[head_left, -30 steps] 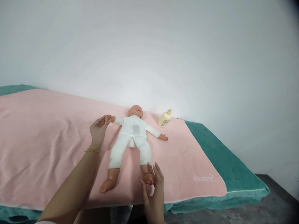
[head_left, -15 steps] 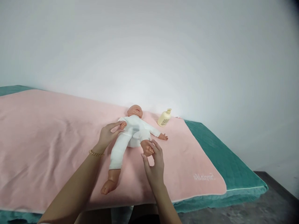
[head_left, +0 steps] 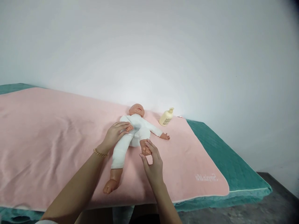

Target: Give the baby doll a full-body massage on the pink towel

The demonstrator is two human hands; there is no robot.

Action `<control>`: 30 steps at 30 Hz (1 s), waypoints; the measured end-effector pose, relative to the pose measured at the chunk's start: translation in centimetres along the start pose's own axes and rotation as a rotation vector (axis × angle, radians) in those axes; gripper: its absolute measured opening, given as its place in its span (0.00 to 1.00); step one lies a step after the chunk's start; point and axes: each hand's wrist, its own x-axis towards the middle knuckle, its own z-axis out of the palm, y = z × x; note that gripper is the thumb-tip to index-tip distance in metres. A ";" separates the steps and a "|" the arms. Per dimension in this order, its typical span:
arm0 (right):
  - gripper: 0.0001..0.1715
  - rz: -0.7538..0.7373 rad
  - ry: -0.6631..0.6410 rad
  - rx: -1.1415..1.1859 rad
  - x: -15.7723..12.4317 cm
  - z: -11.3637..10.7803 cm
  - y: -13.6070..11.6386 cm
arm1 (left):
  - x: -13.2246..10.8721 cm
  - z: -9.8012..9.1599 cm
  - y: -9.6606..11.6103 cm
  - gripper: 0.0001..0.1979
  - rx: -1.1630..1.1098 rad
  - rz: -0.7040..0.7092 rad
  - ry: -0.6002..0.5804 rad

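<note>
A baby doll (head_left: 140, 126) with a white cloth body lies on its back on a pink blanket (head_left: 77, 130), its head toward the wall. My left hand (head_left: 116, 134), with a gold bracelet at the wrist, is closed around the doll's small hand at the left, over its belly. One of the doll's legs is bent up, and my right hand (head_left: 154, 160) holds its foot (head_left: 146, 148) between thumb and fingers. The other leg (head_left: 119, 155) stretches toward me. The doll's far arm reaches out to the right.
A pale yellow pump bottle (head_left: 166, 117) stands on the blanket right of the doll's head. Beneath the blanket is a green padded bed (head_left: 217, 152), its far side against a white wall (head_left: 149, 56). Grey floor (head_left: 233, 211) shows at the lower right.
My left hand has moved right with the doll's hand, inward across its belly. My right hand and the raised foot have shifted slightly left. The view has shifted a little.
</note>
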 end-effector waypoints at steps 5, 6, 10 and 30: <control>0.24 0.006 -0.001 0.001 -0.4 -0.3 0.0 | -0.3 0.3 -0.4 0.16 -0.026 -0.049 0.068; 0.24 0.009 -0.003 -0.002 -0.6 -0.5 0.0 | -0.3 0.3 -0.5 0.16 -0.031 -0.068 0.091; 0.25 0.038 -0.014 -0.022 -1.8 -1.1 -0.2 | -0.2 0.3 -0.5 0.16 -0.076 -0.150 0.213; 0.27 0.204 -0.053 -0.064 -11.3 -2.3 0.4 | -0.1 -1.8 -4.8 0.07 -0.845 -0.907 0.896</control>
